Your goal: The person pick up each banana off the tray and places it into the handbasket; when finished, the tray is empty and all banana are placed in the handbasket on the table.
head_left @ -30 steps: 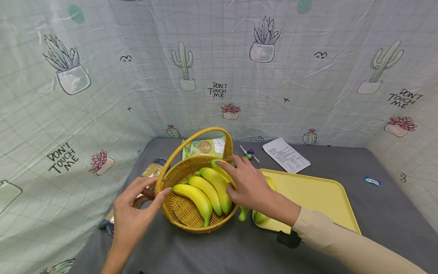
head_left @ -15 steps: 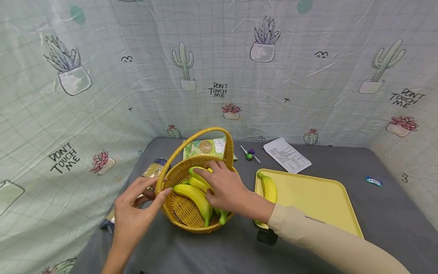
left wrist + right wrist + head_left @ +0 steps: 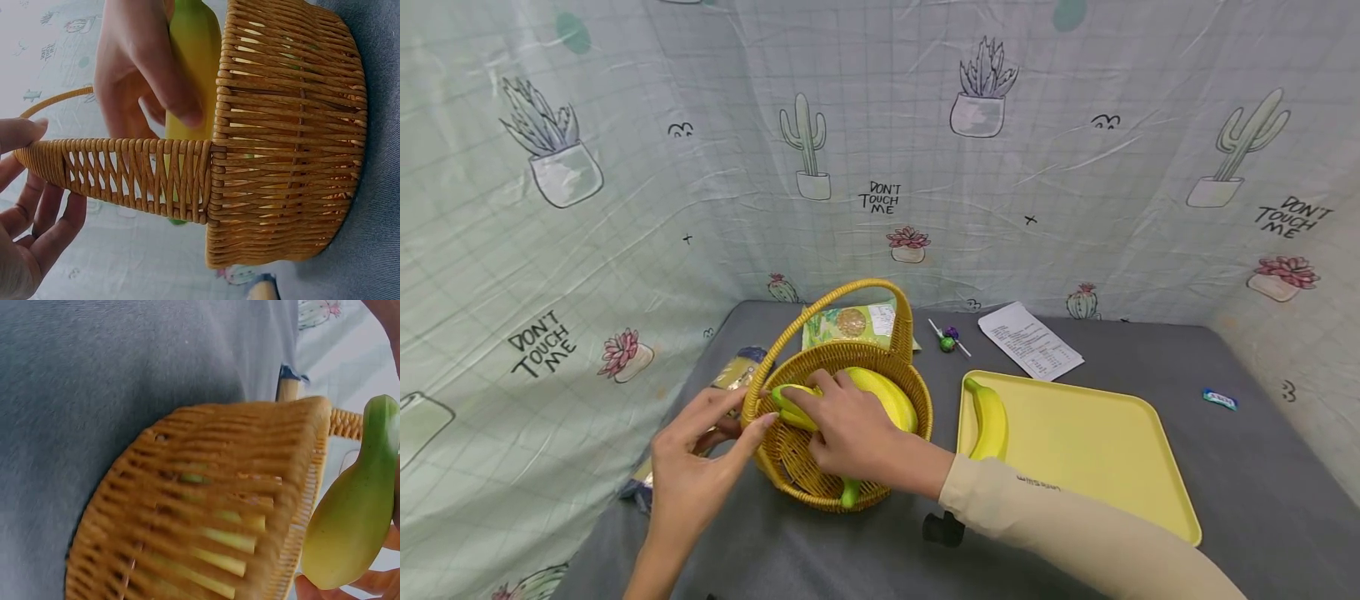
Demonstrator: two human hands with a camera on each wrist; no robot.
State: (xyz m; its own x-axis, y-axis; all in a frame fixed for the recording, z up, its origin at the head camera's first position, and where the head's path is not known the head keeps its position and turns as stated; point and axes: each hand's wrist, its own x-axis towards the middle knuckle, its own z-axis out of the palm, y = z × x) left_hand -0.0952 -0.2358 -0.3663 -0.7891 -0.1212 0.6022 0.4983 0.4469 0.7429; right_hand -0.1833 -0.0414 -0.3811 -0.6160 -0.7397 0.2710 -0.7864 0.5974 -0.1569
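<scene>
A woven basket (image 3: 904, 392) with a hoop handle stands on the grey cloth and holds several yellow bananas (image 3: 887, 396). My right hand (image 3: 850, 429) reaches into it, fingers curled round one banana (image 3: 194, 62) near the left rim. That banana's green tip (image 3: 353, 519) shows in the right wrist view beside the basket wall (image 3: 187, 519). My left hand (image 3: 696, 471) lies at the basket's left side, its straight fingers touching the rim by the handle's foot (image 3: 125, 169). One more banana (image 3: 988, 417) rests on the yellow tray (image 3: 1090, 442).
Behind the basket lie a snack packet (image 3: 850, 323), a lollipop (image 3: 947, 337) and a printed sheet (image 3: 1030, 340). A gold packet (image 3: 737, 371) sits left of the basket and a small blue wrapper (image 3: 1217, 399) at far right. Cactus-print cloth walls the table in.
My right hand has slid left from the tray's side across the basket and closed on a banana near the left rim. The banana on the tray is now uncovered. My left hand stayed put.
</scene>
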